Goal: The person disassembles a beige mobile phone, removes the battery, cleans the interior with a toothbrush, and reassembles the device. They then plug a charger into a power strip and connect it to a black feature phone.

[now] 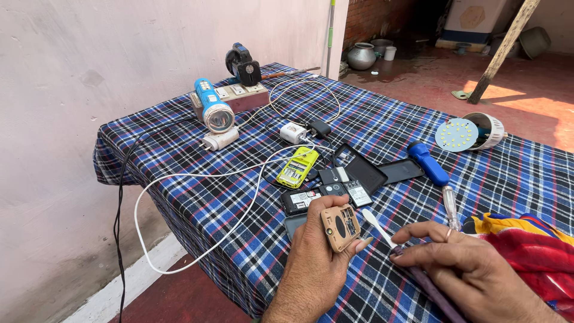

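Phone body, small and tan with its back off, sits clamped in your left hand near the table's near edge. Your right hand grips a purple brush, its white tip just right of it. Keep strokes light; its bristles are probably soft. Other opened phones lie beyond.

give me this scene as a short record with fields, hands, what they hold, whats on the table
surface: table under a blue checked cloth
left hand: holds a small tan phone body, its open back facing up
right hand: grips a brush with a white tip and a purple handle, tip close to the phone body
ahead of hands: yellow-green phone, black phone parts, blue-handled screwdriver
far end: blue torch on a socket board, white charger and cable
right side: opened LED bulb, colourful cloth
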